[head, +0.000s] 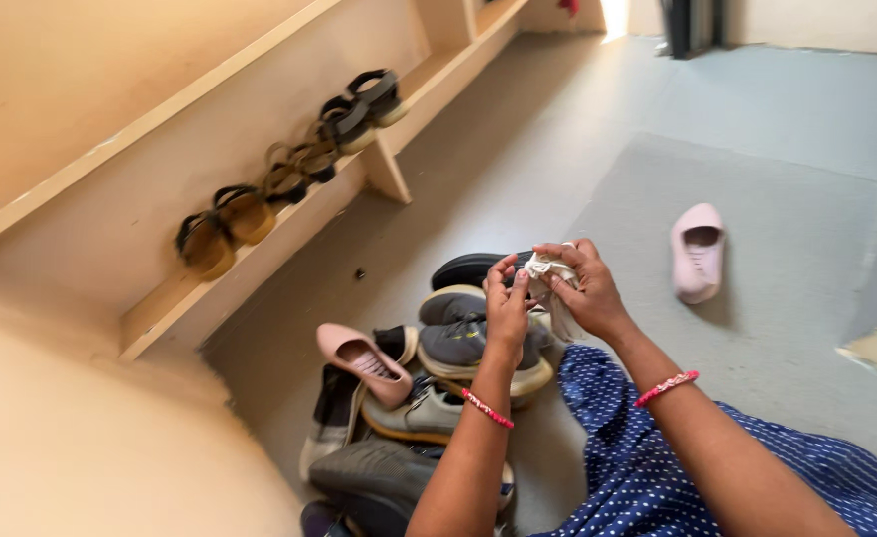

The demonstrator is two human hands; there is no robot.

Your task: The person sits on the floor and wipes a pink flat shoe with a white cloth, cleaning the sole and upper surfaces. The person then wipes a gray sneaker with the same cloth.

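You are gripping a crumpled whitish cloth (548, 270) with both hands, left hand (506, 308) and right hand (586, 288) pinching it closed between fingertips. You are holding it up over the pile of shoes (429, 388) (one pink shoe (698, 251) is lying apart on the floor), probably to keep it within reach of them.

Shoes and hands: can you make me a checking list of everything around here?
Surface: grey floor, bare near the far wall.
Job's things: small white cloth, bunched between both hands.
Clutter: pile of shoes in front of the person; one pink shoe lying apart on the floor.
Hands: left hand and right hand both grip the cloth.
Cables: nothing seen.
Surroundings: beige shelf holding a row of sandals; blue dotted dress.
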